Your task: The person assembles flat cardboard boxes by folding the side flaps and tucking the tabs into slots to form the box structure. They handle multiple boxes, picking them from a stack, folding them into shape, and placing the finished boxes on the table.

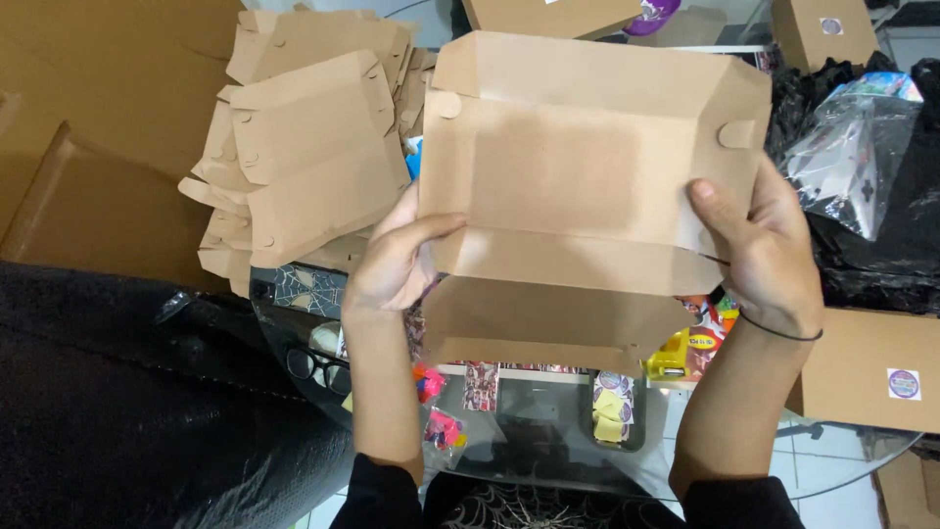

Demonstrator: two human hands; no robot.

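Observation:
A brown kraft cardboard box (568, 167), partly folded with its flaps open, is held up in front of me above a glass table (842, 460). My left hand (397, 260) grips its left edge with the thumb across the front. My right hand (764, 245) grips its right edge, thumb pressed on the side panel. A thin black band circles my right wrist. Beneath the box, small colourful packets and stickers (612, 402) lie on the glass.
A stack of flat unfolded kraft boxes (304, 147) lies at the left. Closed boxes with round stickers sit at the right (871, 367) and top right (822, 29). A black plastic bag (881, 196) with clear wrapped items is at the right. Black bag (117, 392) at lower left.

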